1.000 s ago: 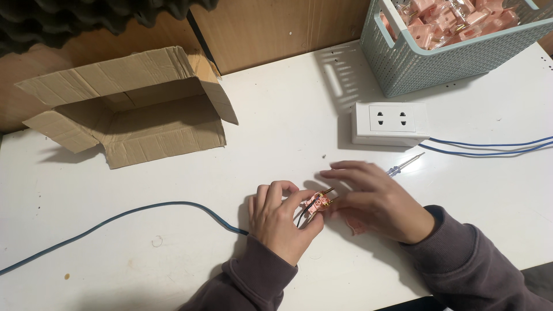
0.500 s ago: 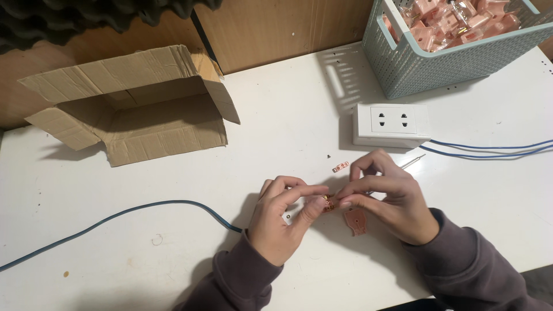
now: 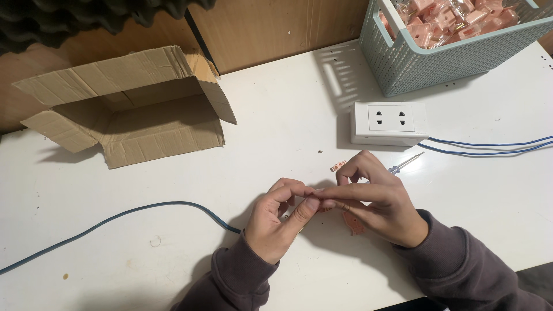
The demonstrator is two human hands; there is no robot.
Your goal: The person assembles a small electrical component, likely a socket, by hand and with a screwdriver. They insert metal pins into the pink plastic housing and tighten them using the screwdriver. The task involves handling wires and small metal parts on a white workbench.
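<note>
Fingers [image 3: 314, 203] pinched on pink part [image 3: 324, 208]

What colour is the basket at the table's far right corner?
Pale blue-green, seen in the head view: the basket holds pink parts.

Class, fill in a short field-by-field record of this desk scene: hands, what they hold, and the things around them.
Left hand: pinches a small part, mostly hidden, against the right hand
Right hand: fingers meet the left hand's
Behind the right hand: slim metal screwdriver
Surface: white table
Left: open brown cardboard box, blue cable
Right: white double socket block, pale green basket of pink parts
</note>
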